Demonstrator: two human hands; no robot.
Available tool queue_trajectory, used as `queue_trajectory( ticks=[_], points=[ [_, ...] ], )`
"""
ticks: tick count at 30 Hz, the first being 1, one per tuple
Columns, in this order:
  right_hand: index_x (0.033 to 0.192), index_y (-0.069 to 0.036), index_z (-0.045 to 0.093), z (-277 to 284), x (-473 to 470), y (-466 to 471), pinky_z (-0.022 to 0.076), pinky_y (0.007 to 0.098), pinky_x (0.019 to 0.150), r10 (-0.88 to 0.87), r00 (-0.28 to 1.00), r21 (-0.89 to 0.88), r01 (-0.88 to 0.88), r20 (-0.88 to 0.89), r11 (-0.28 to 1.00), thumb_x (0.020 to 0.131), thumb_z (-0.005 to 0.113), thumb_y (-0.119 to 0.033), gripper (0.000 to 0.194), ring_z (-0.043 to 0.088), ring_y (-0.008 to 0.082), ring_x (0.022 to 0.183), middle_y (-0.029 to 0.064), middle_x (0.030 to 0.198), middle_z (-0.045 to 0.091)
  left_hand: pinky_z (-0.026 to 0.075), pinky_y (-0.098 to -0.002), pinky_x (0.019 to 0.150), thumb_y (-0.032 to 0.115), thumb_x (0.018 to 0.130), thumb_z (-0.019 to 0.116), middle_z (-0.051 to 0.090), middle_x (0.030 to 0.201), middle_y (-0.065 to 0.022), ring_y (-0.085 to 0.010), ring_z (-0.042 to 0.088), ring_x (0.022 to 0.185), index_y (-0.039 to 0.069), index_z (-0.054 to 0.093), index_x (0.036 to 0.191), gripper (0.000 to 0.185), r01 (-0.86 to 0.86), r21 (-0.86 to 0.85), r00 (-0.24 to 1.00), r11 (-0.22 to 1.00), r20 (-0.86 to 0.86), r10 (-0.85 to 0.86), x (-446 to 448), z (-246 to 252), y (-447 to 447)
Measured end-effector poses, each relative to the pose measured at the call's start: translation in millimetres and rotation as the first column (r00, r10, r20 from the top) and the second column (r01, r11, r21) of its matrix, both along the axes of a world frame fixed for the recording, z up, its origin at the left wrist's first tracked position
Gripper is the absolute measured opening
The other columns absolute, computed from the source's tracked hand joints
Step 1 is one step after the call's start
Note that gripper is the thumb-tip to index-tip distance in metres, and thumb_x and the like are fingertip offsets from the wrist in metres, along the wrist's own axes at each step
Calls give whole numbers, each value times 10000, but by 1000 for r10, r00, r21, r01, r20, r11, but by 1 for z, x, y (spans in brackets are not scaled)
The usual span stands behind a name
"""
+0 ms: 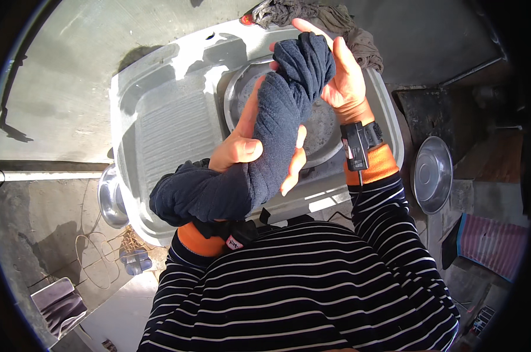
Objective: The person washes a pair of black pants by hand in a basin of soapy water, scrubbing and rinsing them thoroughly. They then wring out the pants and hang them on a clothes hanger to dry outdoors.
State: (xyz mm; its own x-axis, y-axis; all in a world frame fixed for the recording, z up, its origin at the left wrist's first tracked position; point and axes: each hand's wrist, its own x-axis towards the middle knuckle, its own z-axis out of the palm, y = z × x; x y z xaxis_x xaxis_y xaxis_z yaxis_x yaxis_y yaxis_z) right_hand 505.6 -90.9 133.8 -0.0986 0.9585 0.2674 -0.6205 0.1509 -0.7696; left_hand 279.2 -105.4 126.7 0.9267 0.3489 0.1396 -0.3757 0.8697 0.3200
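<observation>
A twisted length of dark blue-grey knit fabric [276, 127] is in both my hands, raised over the wash sink. My left hand [234, 152] grips its middle, thumb on top and fingers curled round underneath. The lower part of the fabric drapes over my left wrist. Its bunched upper end lies on my right hand [347, 83], which is palm up with loosely spread fingers partly hidden behind the cloth. Under the hands, a round metal basin [241, 86] holds water with suds or bubbles. It sits in the bowl of the pale wash sink [127, 176], right of a ribbed washboard surface [177, 127].
Wrung grey-brown cloths [364, 48] lie along the sink's back right rim, by a small red object [247, 19]. Metal basins stand to the right [432, 174] and left [111, 196]. Blue slippers [135, 262] and a looped cord [96, 259] are on the floor.
</observation>
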Motion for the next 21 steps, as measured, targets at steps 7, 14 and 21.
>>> queue_trajectory(
  ticks=[7, 14, 21],
  points=[
    [1442, -141, 389, -27, -33, 2, 448, 646, 949, 39, 947, 228, 37, -319, 973, 900, 573, -477, 664, 413, 510, 1288, 304, 1466, 331, 548, -421, 570, 212, 772, 667, 529, 1123, -239, -359, 627, 839, 344, 7, 1544, 1025, 64, 59, 998, 996, 4, -64, 20, 6, -13],
    [1054, -35, 616, -13, 0, -14, 570, 335, 584, -115, 988, -209, 135, 106, 969, 906, 632, -204, 225, 665, 237, 719, 121, 856, 633, 495, -352, 867, -31, 730, 682, 540, 1133, -139, -212, 590, 975, 38, 144, 1514, 953, 169, 325, 891, 930, -453, -3, 20, 5, -1],
    [1009, 25, 704, -78, 7, 22, 530, 338, 848, 34, 189, -115, 436, 981, 893, 817, 677, -255, 341, 674, 329, 893, 185, 932, 701, 504, -366, 725, 251, 533, 809, 629, 809, -173, -285, 649, 807, -96, 499, 1064, 706, 607, 676, 240, 418, -657, 715, 88, -92, -7]
  ],
)
